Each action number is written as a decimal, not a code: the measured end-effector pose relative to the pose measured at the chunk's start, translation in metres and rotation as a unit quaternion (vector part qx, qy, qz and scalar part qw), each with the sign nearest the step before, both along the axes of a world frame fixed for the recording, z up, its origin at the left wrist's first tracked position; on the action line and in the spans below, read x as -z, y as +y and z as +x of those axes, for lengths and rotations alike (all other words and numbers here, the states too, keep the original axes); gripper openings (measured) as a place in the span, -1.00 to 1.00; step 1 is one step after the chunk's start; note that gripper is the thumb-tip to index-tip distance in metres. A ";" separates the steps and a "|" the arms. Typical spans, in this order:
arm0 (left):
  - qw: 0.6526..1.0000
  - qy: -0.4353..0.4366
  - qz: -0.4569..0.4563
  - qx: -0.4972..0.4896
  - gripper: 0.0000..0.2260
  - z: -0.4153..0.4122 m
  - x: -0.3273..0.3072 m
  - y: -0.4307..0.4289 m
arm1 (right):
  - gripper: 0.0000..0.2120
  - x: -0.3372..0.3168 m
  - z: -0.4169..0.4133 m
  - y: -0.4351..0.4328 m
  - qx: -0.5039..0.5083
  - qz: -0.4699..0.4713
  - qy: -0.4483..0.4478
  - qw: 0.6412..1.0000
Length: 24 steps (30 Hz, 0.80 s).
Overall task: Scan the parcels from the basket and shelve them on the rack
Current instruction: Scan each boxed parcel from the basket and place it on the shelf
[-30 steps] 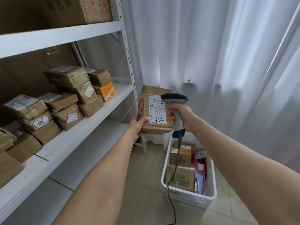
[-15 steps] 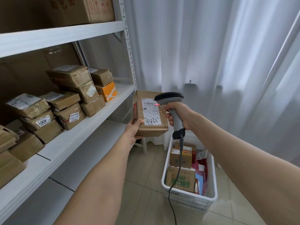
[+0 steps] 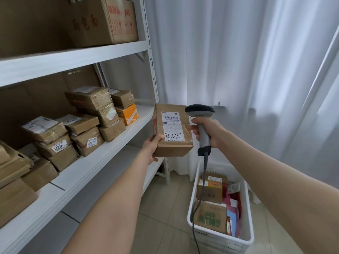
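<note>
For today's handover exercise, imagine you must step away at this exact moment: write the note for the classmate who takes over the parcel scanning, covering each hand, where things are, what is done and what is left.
Left hand: grips the brown parcel marked 4432 by its lower left corner, label facing you.
Right hand: holds the corded barcode scanner, its head beside the parcel's label.
The white basket on the floor holds more parcels, including a box with green print.
Done: many parcels sit stacked on the rack's middle shelf.
Left: shelve 4432 once its scan is confirmed, then scan and shelve the basket's contents.
</note>
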<state>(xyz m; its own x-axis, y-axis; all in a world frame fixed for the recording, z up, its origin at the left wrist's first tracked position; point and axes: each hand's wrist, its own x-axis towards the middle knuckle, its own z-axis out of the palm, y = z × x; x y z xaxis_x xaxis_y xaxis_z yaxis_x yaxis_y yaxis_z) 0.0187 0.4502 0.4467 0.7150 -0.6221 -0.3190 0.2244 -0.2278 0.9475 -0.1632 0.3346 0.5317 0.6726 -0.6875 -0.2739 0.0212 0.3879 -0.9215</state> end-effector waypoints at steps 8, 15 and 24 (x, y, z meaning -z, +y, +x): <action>0.998 -0.021 -0.023 -0.062 -0.56 0.012 -0.091 0.011 | -0.68 -0.013 0.034 -0.011 0.117 -0.005 -0.034 0.993; 0.990 -0.055 -0.036 -0.128 -0.38 0.008 -0.180 0.020 | -0.66 -0.063 0.076 -0.001 0.041 0.008 -0.123 0.991; 0.967 -0.129 -0.039 -0.215 -0.34 -0.003 -0.276 0.035 | -0.53 -0.139 0.115 0.008 -0.041 -0.008 -0.223 0.974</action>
<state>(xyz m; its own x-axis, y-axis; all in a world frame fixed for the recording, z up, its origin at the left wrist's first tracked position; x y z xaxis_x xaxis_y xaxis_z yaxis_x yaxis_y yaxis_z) 0.0159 0.4855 0.7225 0.9624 -0.2654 -0.0586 0.0353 -0.0915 0.9952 -0.0486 0.3428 0.6708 0.7749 -0.6285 0.0673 0.3898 0.3914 -0.8336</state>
